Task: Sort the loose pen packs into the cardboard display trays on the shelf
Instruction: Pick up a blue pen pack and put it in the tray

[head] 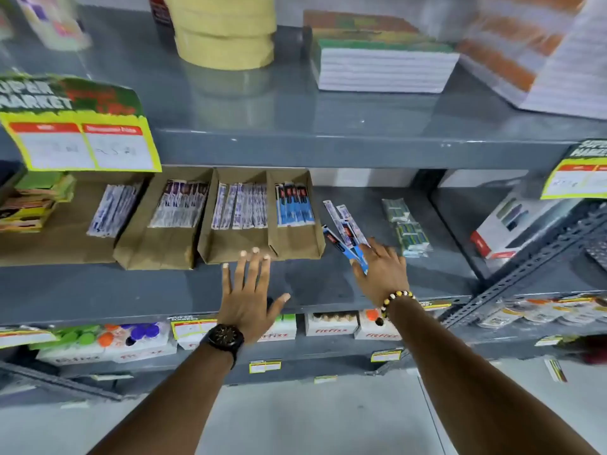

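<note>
Several brown cardboard display trays stand side by side on the grey middle shelf (305, 284). The rightmost tray (297, 239) holds blue pen packs (294, 205); the one beside it (235, 239) and the tray further left (164, 241) hold white and purple packs. A few loose pen packs (343, 224) lie fanned on the shelf just right of the trays. My right hand (381, 269) rests on their near ends, fingers closed over a blue pack. My left hand (248, 292) is flat and spread, fingertips touching the front edge of the trays.
A small green-wrapped bundle (407, 229) lies right of the loose packs, and a white and red box (505, 224) beyond it. The upper shelf carries tape rolls (226, 31) and paper stacks (377, 60). Price tags hang from the shelf edges. White boxes sit on the lower shelf.
</note>
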A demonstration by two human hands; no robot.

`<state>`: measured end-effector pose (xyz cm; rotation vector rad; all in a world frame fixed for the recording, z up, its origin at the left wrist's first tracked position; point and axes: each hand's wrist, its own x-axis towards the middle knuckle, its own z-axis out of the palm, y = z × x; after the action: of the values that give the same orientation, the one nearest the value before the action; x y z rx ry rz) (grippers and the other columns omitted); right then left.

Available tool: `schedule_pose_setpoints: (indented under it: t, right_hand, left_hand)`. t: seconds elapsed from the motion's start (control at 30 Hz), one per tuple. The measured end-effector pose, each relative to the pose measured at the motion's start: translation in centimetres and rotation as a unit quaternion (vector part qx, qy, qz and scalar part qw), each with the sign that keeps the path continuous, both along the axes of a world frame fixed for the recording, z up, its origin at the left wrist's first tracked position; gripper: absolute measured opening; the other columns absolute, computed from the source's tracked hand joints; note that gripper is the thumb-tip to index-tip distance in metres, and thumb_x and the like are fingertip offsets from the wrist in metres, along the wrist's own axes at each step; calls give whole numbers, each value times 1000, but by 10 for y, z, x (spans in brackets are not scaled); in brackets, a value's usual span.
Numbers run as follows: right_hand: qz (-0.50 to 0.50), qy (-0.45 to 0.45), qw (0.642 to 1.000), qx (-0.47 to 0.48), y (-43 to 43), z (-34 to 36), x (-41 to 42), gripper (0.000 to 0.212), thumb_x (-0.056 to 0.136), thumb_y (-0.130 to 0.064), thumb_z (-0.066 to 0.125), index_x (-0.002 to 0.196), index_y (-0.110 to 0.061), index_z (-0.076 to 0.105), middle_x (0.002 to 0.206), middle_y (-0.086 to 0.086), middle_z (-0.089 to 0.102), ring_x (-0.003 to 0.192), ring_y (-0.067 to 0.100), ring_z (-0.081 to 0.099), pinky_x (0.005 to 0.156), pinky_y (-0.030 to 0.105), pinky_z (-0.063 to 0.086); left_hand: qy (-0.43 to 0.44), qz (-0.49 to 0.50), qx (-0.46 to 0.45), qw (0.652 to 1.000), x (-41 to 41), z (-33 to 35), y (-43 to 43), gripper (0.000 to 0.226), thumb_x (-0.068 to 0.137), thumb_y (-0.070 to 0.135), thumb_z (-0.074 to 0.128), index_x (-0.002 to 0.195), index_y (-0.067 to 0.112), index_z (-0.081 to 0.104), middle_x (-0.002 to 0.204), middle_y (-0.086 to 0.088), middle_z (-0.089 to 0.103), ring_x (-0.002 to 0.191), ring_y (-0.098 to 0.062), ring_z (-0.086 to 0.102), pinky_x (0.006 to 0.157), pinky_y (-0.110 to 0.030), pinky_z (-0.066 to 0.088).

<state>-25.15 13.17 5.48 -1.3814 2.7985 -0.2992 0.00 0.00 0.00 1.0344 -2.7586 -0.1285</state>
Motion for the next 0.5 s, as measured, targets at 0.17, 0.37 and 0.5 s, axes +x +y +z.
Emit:
schedule_pose_setpoints:
  t: [0.17, 0.37, 0.5]
  right_hand:
    - [-58, -14, 998, 35, -13, -21, -19, 46, 94, -48, 47, 133, -26, 60, 152, 2, 42, 132, 33, 40, 107, 45, 32]
    - [-69, -34, 997, 29, -13, -34, -27, 38, 93, -43, 52, 123, -25, 66, 147, 1, 49, 132, 32, 41, 107, 45, 30]
    - [-75, -45, 996, -19, -17, -39, -29, 25, 91, -36, 56, 107, -25, 73, 129, -1, 60, 120, 31, 47, 98, 42, 35]
  left_hand:
    - [-34, -15, -28, 999, 6, -22, -8, 83, 98, 67, 18, 156, 7, 21, 163, -19, 22, 149, -41, 22, 118, -66, 17]
    - [-41, -27, -36, 998, 5, -25, -8, 78, 99, 63, 24, 156, 10, 24, 162, -18, 26, 149, -38, 23, 119, -64, 14]
    - [-38, -29, -31, 998, 6, -26, -9, 76, 99, 63, 26, 156, 12, 25, 163, -16, 26, 151, -37, 22, 119, -64, 15]
